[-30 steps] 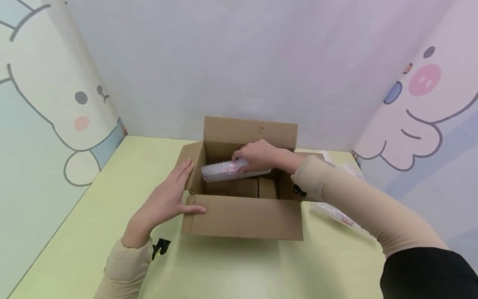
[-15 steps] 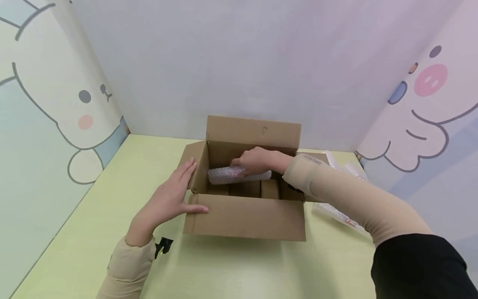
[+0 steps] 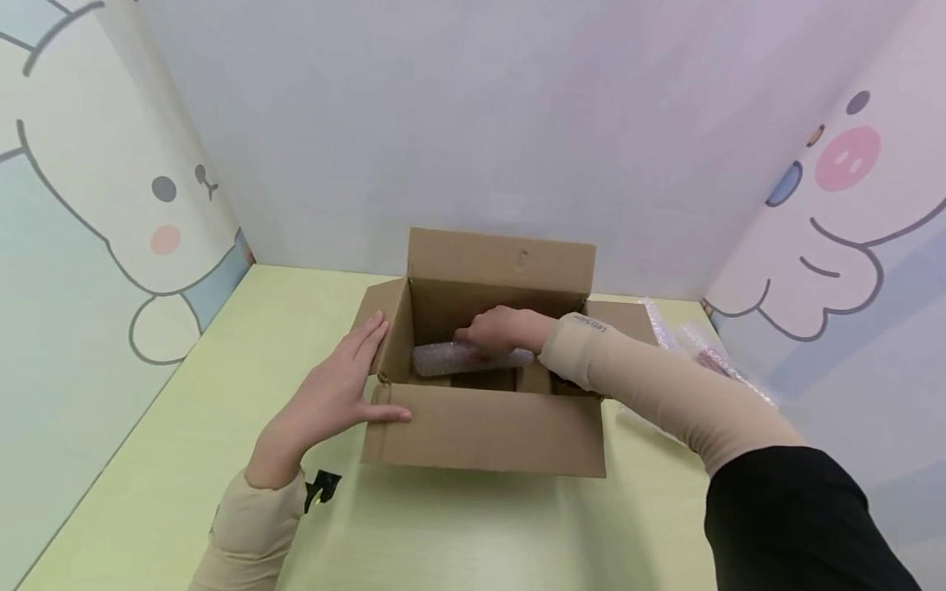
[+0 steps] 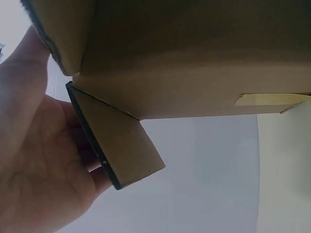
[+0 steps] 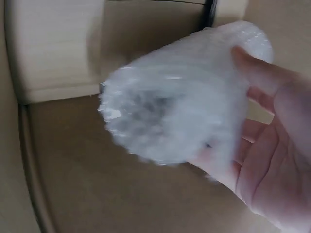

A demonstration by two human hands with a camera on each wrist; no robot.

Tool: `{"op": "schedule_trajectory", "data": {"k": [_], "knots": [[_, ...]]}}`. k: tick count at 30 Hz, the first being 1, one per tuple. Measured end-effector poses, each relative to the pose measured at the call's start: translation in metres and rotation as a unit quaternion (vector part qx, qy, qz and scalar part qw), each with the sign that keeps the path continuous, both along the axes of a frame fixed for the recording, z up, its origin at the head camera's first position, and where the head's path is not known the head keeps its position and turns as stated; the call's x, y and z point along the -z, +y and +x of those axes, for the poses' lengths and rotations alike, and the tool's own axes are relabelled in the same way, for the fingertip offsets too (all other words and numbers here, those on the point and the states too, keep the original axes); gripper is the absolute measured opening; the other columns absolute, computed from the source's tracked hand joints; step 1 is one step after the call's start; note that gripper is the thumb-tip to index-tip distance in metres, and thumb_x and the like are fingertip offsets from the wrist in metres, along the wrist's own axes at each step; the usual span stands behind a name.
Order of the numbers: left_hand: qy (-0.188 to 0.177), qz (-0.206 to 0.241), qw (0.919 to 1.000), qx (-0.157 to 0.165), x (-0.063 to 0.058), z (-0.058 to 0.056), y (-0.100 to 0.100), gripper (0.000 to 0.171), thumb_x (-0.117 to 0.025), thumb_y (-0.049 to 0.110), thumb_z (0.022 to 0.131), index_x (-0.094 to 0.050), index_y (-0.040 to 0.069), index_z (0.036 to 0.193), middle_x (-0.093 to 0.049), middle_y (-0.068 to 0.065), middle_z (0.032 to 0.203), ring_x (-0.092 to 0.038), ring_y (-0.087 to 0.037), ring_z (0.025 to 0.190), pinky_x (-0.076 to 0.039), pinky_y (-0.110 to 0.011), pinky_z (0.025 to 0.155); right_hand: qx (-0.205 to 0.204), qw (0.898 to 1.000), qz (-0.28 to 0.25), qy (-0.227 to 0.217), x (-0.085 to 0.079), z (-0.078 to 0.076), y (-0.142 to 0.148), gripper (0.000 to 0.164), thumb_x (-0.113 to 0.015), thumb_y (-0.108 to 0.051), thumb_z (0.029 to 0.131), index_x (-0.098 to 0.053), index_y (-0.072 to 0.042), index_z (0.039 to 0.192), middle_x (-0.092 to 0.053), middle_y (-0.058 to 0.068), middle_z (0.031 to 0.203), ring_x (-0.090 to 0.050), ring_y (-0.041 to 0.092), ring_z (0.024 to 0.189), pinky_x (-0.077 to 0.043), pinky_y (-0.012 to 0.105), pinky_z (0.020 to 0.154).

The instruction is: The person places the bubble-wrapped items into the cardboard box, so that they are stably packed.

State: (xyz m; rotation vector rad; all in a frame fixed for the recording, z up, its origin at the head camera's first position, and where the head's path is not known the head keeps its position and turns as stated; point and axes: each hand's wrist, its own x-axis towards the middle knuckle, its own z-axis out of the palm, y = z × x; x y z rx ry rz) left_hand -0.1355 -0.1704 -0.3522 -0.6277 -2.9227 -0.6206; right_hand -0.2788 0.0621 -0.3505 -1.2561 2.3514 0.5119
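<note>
An open cardboard box (image 3: 484,431) stands on the table with its flaps folded outward. My left hand (image 3: 328,394) rests at the box's near left corner, fingers straight along the left flap (image 3: 380,304) and thumb on the front flap. In the left wrist view those fingers (image 4: 99,177) lie behind a flap (image 4: 121,141). Inside the box my right hand (image 3: 502,328) grips a roll of bubble wrap (image 3: 443,359). Seen from the right wrist, the thumb and fingers wrap round the clear roll (image 5: 180,97), lengthwise across the box. Whether anything is inside the roll cannot be told.
Brown cardboard pieces or smaller boxes (image 3: 532,377) lie in the bottom of the box. More bubble wrap (image 3: 713,357), with some reddish print, lies on the pale yellow table (image 3: 458,533) to the right, partly behind the right sleeve. A wall (image 3: 443,123) stands behind the box.
My right hand has lowered the bubble wrap roll deeper into the box, and the roll now lies nearer level. The left hand has stayed on the flaps.
</note>
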Motion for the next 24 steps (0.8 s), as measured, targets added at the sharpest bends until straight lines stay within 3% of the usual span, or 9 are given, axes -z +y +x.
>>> {"op": "schedule_trajectory", "data": {"k": [4,9,13,19,21,24], "knots": [[0.002,-0.001,1.0,0.0,0.0,0.0,0.0,0.119,-0.081,0.056,0.067,-0.022,-0.005,0.151,-0.02,-0.022,0.16,-0.023,-0.04,0.146,-0.034,-0.055,0.112,0.0,1.0,0.01,0.007,0.013,-0.002,0.003,0.024,-0.045,-0.018,0.103,-0.053,-0.009,0.123,-0.06,0.002,0.082,-0.047,0.011,0.064,-0.038,0.027,0.056],[0.002,-0.001,1.0,-0.002,0.0,0.0,0.0,0.119,-0.08,0.057,0.068,-0.022,-0.005,0.151,-0.02,-0.021,0.16,-0.024,-0.04,0.146,-0.034,-0.055,0.112,-0.002,1.0,-0.01,0.009,0.021,-0.004,0.006,0.018,-0.049,-0.017,0.101,-0.054,-0.007,0.116,-0.058,0.002,0.079,-0.048,0.012,0.063,-0.043,0.029,0.059],[-0.001,0.002,1.0,-0.003,0.0,0.0,0.001,0.119,-0.08,0.057,0.068,-0.022,-0.005,0.151,-0.02,-0.022,0.16,-0.024,-0.04,0.146,-0.035,-0.056,0.112,0.004,1.0,0.0,0.01,0.018,-0.003,0.008,0.03,-0.053,-0.02,0.1,-0.052,-0.009,0.128,-0.064,0.004,0.085,-0.051,0.012,0.066,-0.041,0.027,0.056],[-0.004,0.003,1.0,-0.003,0.0,0.0,0.002,0.118,-0.08,0.056,0.068,-0.021,-0.005,0.151,-0.019,-0.022,0.16,-0.024,-0.041,0.145,-0.035,-0.056,0.111,0.037,0.999,0.025,0.003,-0.005,0.002,0.01,0.063,-0.058,-0.032,0.098,-0.031,-0.016,0.153,-0.068,0.006,0.114,-0.057,0.012,0.075,-0.033,0.027,0.051],[-0.006,0.004,1.0,-0.004,0.0,0.0,0.001,0.118,-0.08,0.056,0.069,-0.021,-0.004,0.151,-0.019,-0.022,0.16,-0.024,-0.041,0.145,-0.036,-0.057,0.11,0.036,0.999,0.019,0.003,-0.019,0.005,0.01,0.068,-0.06,-0.034,0.096,-0.029,-0.016,0.153,-0.064,0.007,0.126,-0.063,0.015,0.085,-0.041,0.028,0.054],[-0.006,0.003,1.0,-0.002,0.0,0.0,0.001,0.118,-0.08,0.056,0.069,-0.021,-0.005,0.151,-0.019,-0.022,0.16,-0.025,-0.041,0.145,-0.037,-0.057,0.11,0.029,1.0,-0.004,0.001,-0.041,0.011,0.012,0.071,-0.063,-0.032,0.094,-0.028,-0.016,0.153,-0.058,0.009,0.137,-0.064,0.021,0.106,-0.054,0.033,0.073]]}}
